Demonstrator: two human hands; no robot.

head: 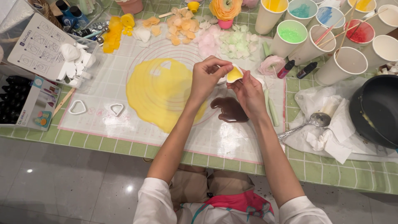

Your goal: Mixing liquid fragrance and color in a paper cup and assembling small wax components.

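Note:
Both my hands meet above the middle of a clear work mat (pixel 124 128). My left hand (pixel 206 79) and my right hand (pixel 248 91) pinch a small yellow petal-shaped piece (pixel 234 74) between their fingertips. Under my left forearm lies a large flat yellow sheet (pixel 157 93) with a small piece cut out near its top. A glossy brown blob (pixel 229 110) sits on the mat just below my right hand.
Two white teardrop cutters (pixel 77 107) lie at the mat's left. Yellow, orange, pink and green petals (pixel 182 27) are spread along the far edge. Paper cups (pixel 292 35) of coloured stuff stand at the back right. A black pot (pixel 377 110) and spoon (pixel 313 121) are right.

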